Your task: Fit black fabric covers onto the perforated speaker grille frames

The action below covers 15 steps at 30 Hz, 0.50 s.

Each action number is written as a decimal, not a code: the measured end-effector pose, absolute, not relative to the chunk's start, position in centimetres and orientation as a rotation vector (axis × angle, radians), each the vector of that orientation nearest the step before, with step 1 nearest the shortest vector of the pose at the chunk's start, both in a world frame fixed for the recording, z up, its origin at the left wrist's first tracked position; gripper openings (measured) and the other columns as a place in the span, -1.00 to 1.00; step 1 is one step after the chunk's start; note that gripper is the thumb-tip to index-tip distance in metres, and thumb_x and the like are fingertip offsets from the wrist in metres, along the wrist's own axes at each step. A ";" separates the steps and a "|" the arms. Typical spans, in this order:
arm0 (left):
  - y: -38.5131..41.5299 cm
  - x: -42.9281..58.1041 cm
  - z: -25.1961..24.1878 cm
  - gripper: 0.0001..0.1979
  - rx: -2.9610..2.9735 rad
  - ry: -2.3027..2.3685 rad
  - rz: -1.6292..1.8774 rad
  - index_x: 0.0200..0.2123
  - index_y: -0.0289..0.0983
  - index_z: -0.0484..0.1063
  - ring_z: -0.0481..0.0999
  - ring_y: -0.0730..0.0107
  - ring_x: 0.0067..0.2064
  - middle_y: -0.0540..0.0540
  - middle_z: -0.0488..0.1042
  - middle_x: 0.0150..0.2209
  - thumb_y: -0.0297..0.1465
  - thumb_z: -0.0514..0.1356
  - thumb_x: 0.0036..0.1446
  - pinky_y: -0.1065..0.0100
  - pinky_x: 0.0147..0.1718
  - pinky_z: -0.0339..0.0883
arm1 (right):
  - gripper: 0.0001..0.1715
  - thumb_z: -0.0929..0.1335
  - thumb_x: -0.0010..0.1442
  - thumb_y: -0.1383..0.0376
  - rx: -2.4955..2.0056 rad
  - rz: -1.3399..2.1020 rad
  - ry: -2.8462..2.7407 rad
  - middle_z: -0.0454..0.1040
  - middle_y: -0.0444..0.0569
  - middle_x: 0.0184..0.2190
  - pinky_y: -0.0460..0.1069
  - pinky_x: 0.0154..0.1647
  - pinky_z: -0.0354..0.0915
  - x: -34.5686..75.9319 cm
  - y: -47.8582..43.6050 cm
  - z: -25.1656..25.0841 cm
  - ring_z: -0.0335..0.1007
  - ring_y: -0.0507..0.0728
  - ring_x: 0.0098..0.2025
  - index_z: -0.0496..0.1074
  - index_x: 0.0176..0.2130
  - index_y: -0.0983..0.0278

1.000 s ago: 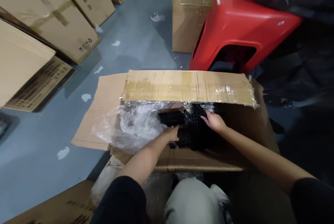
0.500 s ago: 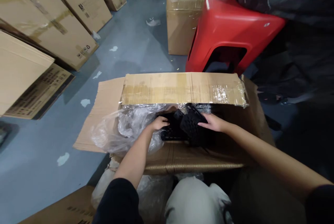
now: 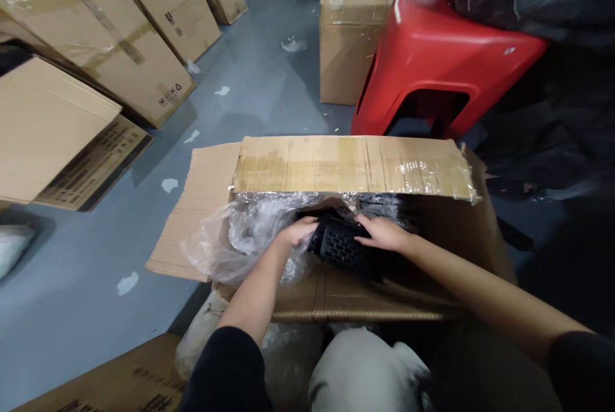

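Observation:
A black part with rows of oblong slots [image 3: 343, 247] lies tilted inside an open cardboard box [image 3: 298, 300]; I cannot tell its exact kind. My left hand [image 3: 300, 230] is closed on the part's left end, its fingertips partly hidden. At the upper right of the same part, my right hand [image 3: 384, 234] grips it with the thumb above and fingers alongside. Crumpled clear plastic wrap [image 3: 250, 229] fills the box's left side and touches my left hand. More dark contents under the part are too dim to make out.
A taped flap [image 3: 355, 168] rises at the box's far side. Behind it stand a red plastic stool [image 3: 432, 47] and another carton [image 3: 343, 47]. Several large cartons [image 3: 129, 47] line the left. Scraps of paper [image 3: 127, 284] lie on the grey floor.
Two black pieces held apart at angles now appear as one slotted part lying across between my hands. My right hand has moved slightly inward, and the view has shifted a little.

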<state>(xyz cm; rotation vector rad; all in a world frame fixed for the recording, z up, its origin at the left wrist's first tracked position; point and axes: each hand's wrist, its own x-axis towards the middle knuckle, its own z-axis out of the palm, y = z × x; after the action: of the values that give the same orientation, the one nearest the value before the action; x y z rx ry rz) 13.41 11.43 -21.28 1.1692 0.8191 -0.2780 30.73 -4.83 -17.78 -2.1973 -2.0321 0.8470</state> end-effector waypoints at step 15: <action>11.3 14.6 -22.8 -0.37 1.751 0.774 -0.588 -0.25 -0.32 0.42 0.43 0.41 -0.41 -0.09 0.45 -0.42 0.05 -0.17 0.05 0.39 -0.40 0.29 | -0.55 0.36 -0.04 0.14 -1.822 1.296 -1.791 0.47 0.01 -0.19 0.01 -0.16 0.28 31.2 -5.3 -23.7 0.39 0.18 -0.16 0.39 -0.15 0.30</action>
<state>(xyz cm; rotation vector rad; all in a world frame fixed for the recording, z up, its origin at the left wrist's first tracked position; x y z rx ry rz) 14.60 11.27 -22.77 1.7511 0.7744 -0.5883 31.16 -5.29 -23.73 -1.8217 -1.7907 1.2958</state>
